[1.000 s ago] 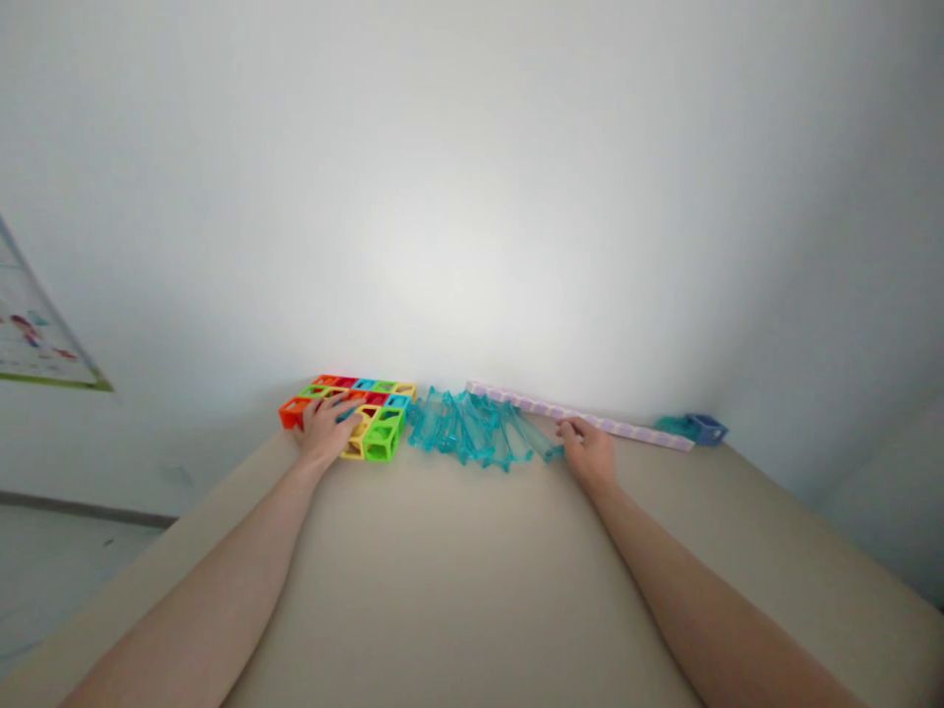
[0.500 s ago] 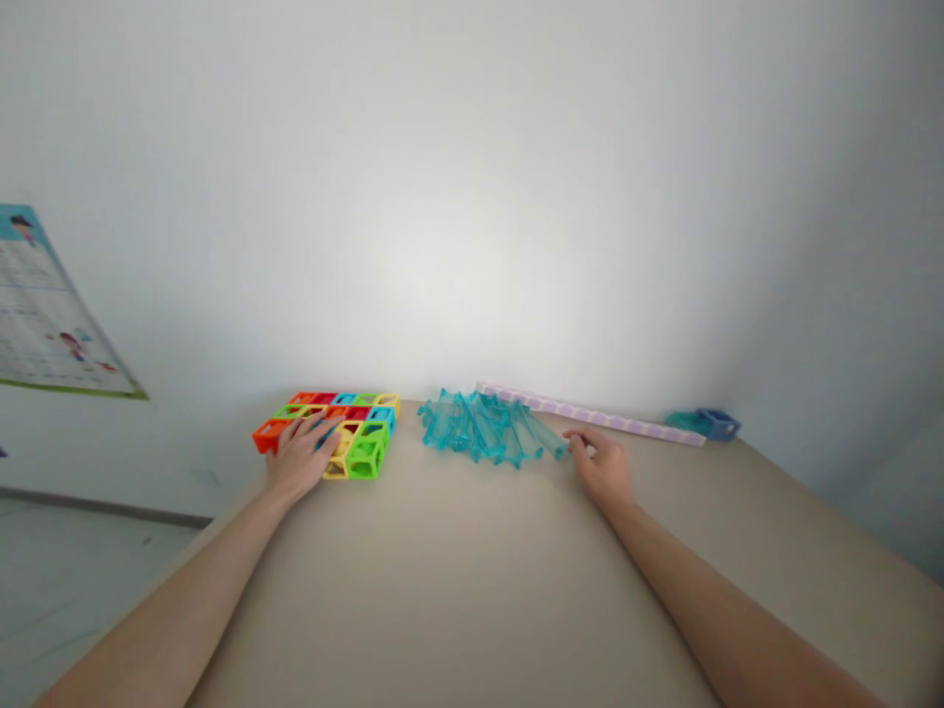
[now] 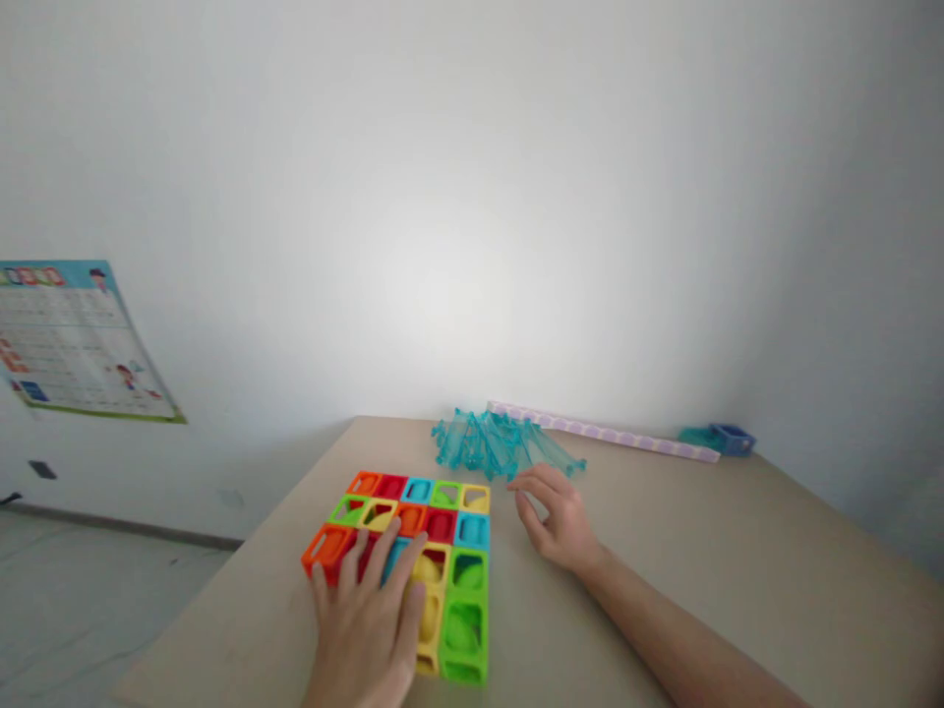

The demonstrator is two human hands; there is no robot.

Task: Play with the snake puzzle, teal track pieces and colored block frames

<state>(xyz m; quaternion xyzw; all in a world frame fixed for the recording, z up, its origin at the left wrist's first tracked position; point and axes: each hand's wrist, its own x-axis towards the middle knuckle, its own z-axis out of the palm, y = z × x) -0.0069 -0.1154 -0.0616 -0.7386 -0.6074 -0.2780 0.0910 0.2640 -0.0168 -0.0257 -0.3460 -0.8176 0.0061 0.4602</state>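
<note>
A flat panel of joined plastic cubes (image 3: 464,572) in orange, red, blue, green and yellow lies at the front left of the table. My left hand (image 3: 369,615) rests on its near left part, fingers spread over the cubes and covering some of them. Just right of the panel, my right hand (image 3: 557,516) hovers or rests above the tabletop with its fingers loosely curved and apart; nothing shows in it. Beyond it lies a heap of see-through teal plastic pieces (image 3: 491,444), which the hand does not appear to touch.
A long lilac patterned strip (image 3: 612,433) runs along the wall behind the teal heap. At its right end sits a blue box-like piece (image 3: 732,440) beside more teal plastic. A poster (image 3: 81,339) hangs on the left wall. The table (image 3: 664,531) meets the wall at the back.
The cube panel has come away from the wall toward me, with my left hand on it. My right hand has left the teal pieces and moved nearer the panel. The view has shifted.
</note>
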